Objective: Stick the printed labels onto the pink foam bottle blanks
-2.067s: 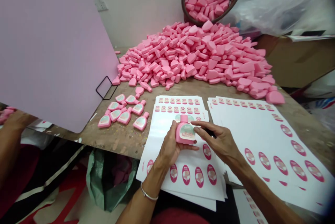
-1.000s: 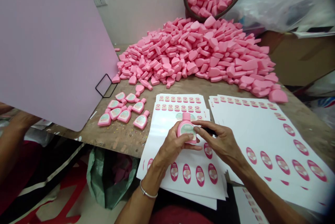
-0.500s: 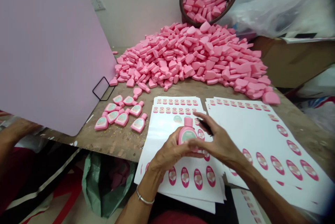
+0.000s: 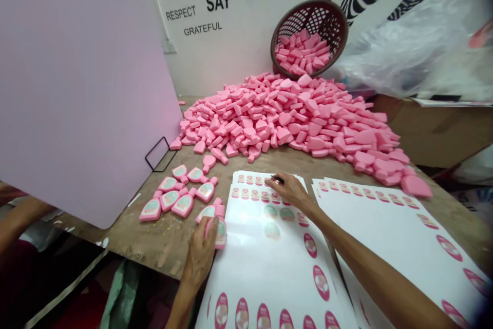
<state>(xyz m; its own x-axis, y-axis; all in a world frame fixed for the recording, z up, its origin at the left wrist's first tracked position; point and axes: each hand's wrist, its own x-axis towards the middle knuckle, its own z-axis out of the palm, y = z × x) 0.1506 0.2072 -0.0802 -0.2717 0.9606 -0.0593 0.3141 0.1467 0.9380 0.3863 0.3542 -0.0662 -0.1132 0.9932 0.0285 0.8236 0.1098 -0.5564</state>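
Note:
My left hand grips a pink bottle with a pale green label, at the left edge of a sticker sheet. Just behind it lies another labelled bottle, partly covered. Over the top of the sheet, my right hand pinches a small dark tool whose kind I cannot make out. Its fingertips are at the row of small pink stickers. Several round green stickers remain lower on the sheet. Left of my left hand, several labelled pink bottles lie in a group.
A large heap of unlabelled pink bottles covers the table's back, below a tipped brown basket. A second sticker sheet lies to the right. At left stand a pink panel and another person's arm.
My hands have parted. The left has carried the labelled bottle left to the sheet's edge; the right has moved to the top sticker row. The view has tilted up.

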